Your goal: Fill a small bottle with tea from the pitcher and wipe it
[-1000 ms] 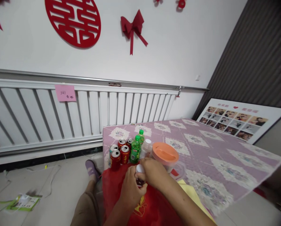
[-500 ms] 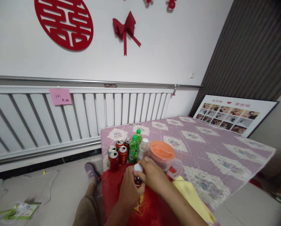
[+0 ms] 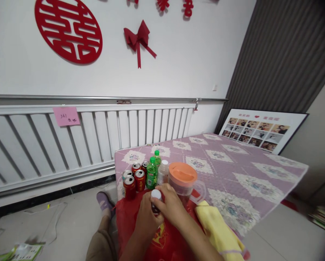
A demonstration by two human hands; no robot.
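A white wall (image 3: 179, 69) rises behind everything, with a long white radiator (image 3: 148, 125) running along its foot. In front spreads a lilac flowered cover (image 3: 241, 163), and a photo board (image 3: 257, 130) leans beyond its far right corner. Red cloth (image 3: 162, 241) lies over the near corner beneath the forearms, and a folded yellow cloth (image 3: 219, 228) sits to its right. A clear jug with an orange lid (image 3: 182, 177) stands just beyond the right hand (image 3: 172, 203). Two green-capped bottles (image 3: 151, 175), a clear white-capped bottle (image 3: 163, 174) and five opened cans (image 3: 140, 180) cluster left of the jug. Above the red cloth, between both hands, is a small dark bottle (image 3: 155, 208), upright or nearly so: the left hand (image 3: 146, 215) has its grip clamped around the body, while the right hand's grip is closed on the bottle's white cap (image 3: 156, 194).
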